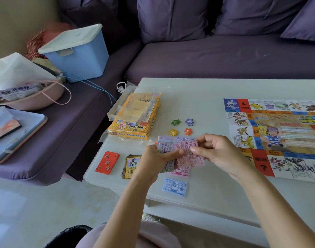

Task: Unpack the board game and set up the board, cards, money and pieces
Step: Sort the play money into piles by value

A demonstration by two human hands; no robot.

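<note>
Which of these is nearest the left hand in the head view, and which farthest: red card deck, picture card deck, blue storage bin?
1. picture card deck, on the table just left of the left hand, which grips banknotes.
2. red card deck, further left, near the table's edge.
3. blue storage bin, far off on the sofa, upper left.

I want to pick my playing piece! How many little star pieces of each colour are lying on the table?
green star: 1
purple star: 1
yellow star: 1
orange star: 1
Total: 4
</note>
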